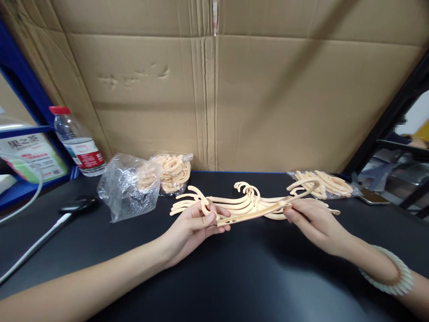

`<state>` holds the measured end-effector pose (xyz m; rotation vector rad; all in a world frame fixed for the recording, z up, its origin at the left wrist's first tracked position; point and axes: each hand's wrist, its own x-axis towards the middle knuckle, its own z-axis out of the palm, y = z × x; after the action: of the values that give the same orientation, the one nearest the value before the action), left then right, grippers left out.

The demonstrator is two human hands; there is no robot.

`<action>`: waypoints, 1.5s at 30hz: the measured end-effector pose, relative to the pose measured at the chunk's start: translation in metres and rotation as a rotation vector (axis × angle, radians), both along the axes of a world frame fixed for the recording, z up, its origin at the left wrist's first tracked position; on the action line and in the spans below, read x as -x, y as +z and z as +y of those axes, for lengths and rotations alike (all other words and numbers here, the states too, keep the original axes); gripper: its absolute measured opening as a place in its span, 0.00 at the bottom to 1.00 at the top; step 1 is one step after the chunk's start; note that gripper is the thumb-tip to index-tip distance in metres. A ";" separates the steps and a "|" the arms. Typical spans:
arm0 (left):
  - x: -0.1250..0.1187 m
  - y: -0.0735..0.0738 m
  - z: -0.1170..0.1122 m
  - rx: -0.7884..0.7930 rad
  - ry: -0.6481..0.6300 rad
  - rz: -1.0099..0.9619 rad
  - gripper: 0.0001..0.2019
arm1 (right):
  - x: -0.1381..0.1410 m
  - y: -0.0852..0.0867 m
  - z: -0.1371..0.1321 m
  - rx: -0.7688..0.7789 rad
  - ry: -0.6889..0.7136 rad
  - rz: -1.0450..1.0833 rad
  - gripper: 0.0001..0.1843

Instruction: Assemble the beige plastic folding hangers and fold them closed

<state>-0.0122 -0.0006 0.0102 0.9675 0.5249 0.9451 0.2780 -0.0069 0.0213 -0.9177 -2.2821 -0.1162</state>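
Note:
My left hand (196, 223) pinches one end of a cream plastic hanger (254, 213), held just above the black table (214, 277). The other end, near its hook, is gripped by my right hand (310, 219), which wears a pale beaded bracelet (392, 273) at the wrist. Behind the held hanger lies a loose pile of the same cream hangers (241, 199), hooks up, spread flat on the table.
A clear bag of hangers (172, 172) and a crumpled plastic bag (129, 188) lie at the back left. Another bag of hangers (326, 183) is at the back right. A water bottle (78, 143), white cable (36, 243) and cardboard wall (214, 89) surround the table.

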 end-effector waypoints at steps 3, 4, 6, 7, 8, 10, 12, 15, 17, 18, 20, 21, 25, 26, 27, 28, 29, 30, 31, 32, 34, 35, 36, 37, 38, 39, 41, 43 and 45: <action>0.000 -0.001 0.000 0.001 0.000 0.005 0.11 | -0.001 -0.001 0.001 -0.001 -0.016 -0.001 0.16; 0.000 -0.001 0.000 0.001 0.004 0.007 0.11 | -0.002 -0.002 0.001 0.000 -0.021 0.001 0.16; 0.001 -0.001 0.000 0.002 0.014 0.011 0.11 | -0.003 -0.003 0.001 0.004 -0.025 0.005 0.16; 0.001 -0.002 0.000 0.002 0.018 0.010 0.11 | -0.003 -0.004 0.001 0.004 -0.025 0.005 0.16; 0.001 -0.002 0.000 0.002 0.018 0.008 0.10 | -0.004 -0.004 0.002 0.003 -0.026 0.002 0.16; 0.002 -0.002 0.001 0.003 0.012 0.000 0.10 | -0.005 -0.005 0.002 -0.005 -0.030 -0.012 0.16; 0.002 -0.002 0.001 0.004 0.008 -0.003 0.10 | -0.005 -0.006 0.001 -0.015 -0.032 -0.026 0.16; 0.002 -0.004 0.001 0.003 0.022 0.014 0.09 | -0.003 -0.005 0.000 -0.030 -0.024 -0.029 0.16; 0.001 -0.005 0.001 0.005 0.054 0.031 0.07 | -0.002 -0.004 -0.001 -0.043 -0.009 -0.023 0.16; 0.000 -0.006 0.001 0.009 0.072 0.042 0.06 | -0.001 -0.003 -0.001 -0.051 -0.004 -0.021 0.16; -0.001 -0.006 0.001 0.010 0.101 0.066 0.05 | 0.000 -0.003 -0.002 -0.063 0.003 -0.020 0.16; -0.001 -0.007 0.001 0.005 0.112 0.078 0.05 | 0.000 -0.003 -0.002 -0.065 0.005 -0.021 0.16; -0.003 -0.007 -0.002 -0.023 0.155 0.129 0.07 | 0.003 -0.005 -0.003 -0.059 0.028 -0.031 0.14; -0.003 -0.006 -0.003 -0.025 0.171 0.142 0.08 | 0.004 -0.006 -0.004 -0.062 0.032 -0.033 0.14; -0.003 -0.006 -0.004 -0.025 0.188 0.154 0.09 | 0.005 -0.006 -0.005 -0.067 0.034 -0.033 0.14; -0.004 -0.005 -0.004 -0.023 0.206 0.163 0.09 | 0.006 -0.007 -0.006 -0.070 0.036 -0.029 0.14; -0.004 -0.005 -0.005 -0.023 0.223 0.170 0.10 | 0.008 -0.007 -0.007 -0.070 0.038 -0.021 0.14; -0.005 -0.004 -0.006 -0.022 0.238 0.176 0.10 | 0.009 -0.008 -0.007 -0.066 0.039 -0.009 0.14; -0.006 -0.003 -0.006 -0.022 0.249 0.183 0.10 | 0.010 -0.008 -0.008 -0.061 0.039 0.005 0.14; -0.006 -0.003 -0.006 -0.022 0.257 0.187 0.10 | 0.010 -0.008 -0.008 -0.053 0.035 0.016 0.14; -0.007 -0.002 -0.006 -0.016 0.266 0.193 0.09 | 0.011 -0.008 -0.008 -0.050 0.019 0.024 0.14; -0.007 -0.001 -0.006 -0.012 0.264 0.194 0.09 | 0.010 -0.008 -0.008 -0.056 0.012 0.023 0.14; -0.007 -0.001 -0.006 -0.008 0.258 0.193 0.09 | 0.010 -0.007 -0.008 -0.067 0.006 0.021 0.14; -0.007 -0.001 -0.006 -0.006 0.250 0.191 0.09 | 0.010 -0.007 -0.008 -0.079 0.004 0.018 0.13; -0.006 -0.001 -0.006 -0.004 0.243 0.188 0.09 | 0.010 -0.006 -0.008 -0.090 0.002 0.016 0.13; -0.006 -0.001 -0.007 -0.002 0.239 0.182 0.09 | 0.010 -0.006 -0.009 -0.099 -0.001 0.014 0.13; -0.005 -0.002 -0.007 0.009 0.236 0.169 0.08 | 0.010 -0.005 -0.008 -0.108 -0.009 0.010 0.13; -0.005 -0.001 -0.006 0.021 0.234 0.157 0.07 | 0.010 -0.005 -0.008 -0.112 -0.021 0.007 0.13; -0.005 -0.001 -0.006 0.031 0.228 0.143 0.07 | 0.009 -0.005 -0.007 -0.111 -0.033 0.006 0.13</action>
<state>-0.0069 -0.0063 0.0091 0.9658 0.7805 1.0723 0.2688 -0.0141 0.0161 -0.8966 -2.2315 -0.2509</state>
